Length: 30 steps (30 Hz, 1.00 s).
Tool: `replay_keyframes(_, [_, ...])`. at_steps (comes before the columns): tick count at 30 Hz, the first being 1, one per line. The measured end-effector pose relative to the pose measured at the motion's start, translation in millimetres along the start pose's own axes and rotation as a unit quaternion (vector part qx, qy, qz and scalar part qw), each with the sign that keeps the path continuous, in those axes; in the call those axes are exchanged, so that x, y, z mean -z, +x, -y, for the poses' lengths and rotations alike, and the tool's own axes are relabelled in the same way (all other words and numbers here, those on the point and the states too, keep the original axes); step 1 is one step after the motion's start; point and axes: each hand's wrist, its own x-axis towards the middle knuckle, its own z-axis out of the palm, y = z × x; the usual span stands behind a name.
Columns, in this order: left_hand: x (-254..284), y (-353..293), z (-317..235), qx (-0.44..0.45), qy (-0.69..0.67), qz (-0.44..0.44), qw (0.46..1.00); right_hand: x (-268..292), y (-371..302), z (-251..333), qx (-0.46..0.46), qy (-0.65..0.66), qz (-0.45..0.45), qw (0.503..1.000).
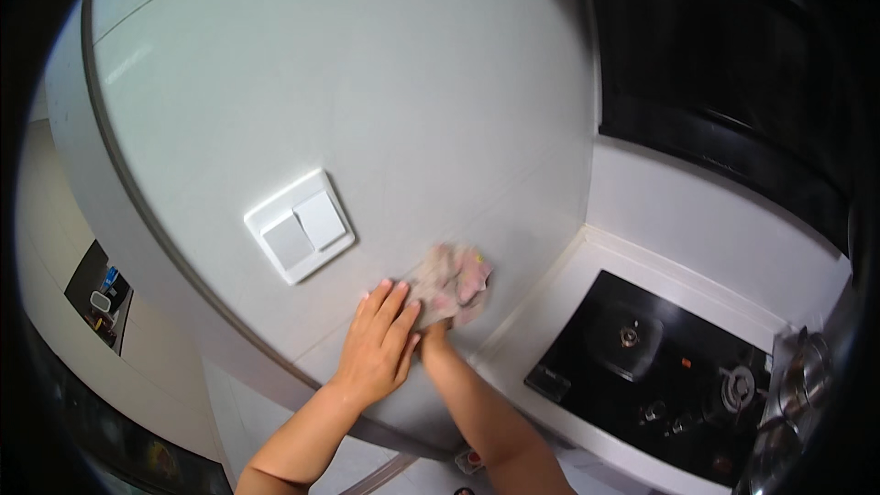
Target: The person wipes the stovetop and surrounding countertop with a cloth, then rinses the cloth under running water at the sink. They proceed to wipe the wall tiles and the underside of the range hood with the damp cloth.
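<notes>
The wall (pixel 412 110) backs the cloth (pixel 446 277), below and right of the switch (pixel 301 226). I'd expect it soft, light, best held where bunched. Left hand (pixel 376 345): fingers extended; right hand (pixel 434 334): fingers hidden, I can't tell.

Pretty sure I'm dialed into a kitchen here, and it looks like somebody's home setup, small and domestic. Biggest giveaway on my head cam is the black hob (pixel 658 378) with a round burner (pixel 736 390), over on the right, set into a white counter (pixel 545 308). Above it there's something big and black that I'm reading as a hood (pixel 715 64). I can also make out shiny metal stuff, pots (pixel 807 373) I think, just beside the hob's right end. The homey bit for me is the plain white double switch (pixel 300 226) on a smooth pale wall (pixel 440 92) with thin joint lines
</notes>
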Motion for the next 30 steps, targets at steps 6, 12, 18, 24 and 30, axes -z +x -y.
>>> replay_keyframes(6, [8,-1,13,-0.014,-0.023,-0.057,0.998,10,207,27,0.074,0.035,-0.173,0.982])
replay_keyframes(12, [5,-2,2,-0.073,-0.009,-0.135,0.988,-22,172,56,0.244,-0.033,-0.156,0.957])
replay_keyframes(18, [2,-8,-1,-0.04,0.065,-0.125,0.989,3,55,-4,0.483,0.117,-0.012,0.868])
replay_keyframes(24, [19,13,-4,0.033,0.099,-0.069,0.992,77,281,153,0.317,0.465,-0.065,0.824])
replay_keyframes(30, [-2,14,5,0.011,0.088,-0.042,0.995,124,176,202,0.466,0.209,-0.127,0.85])
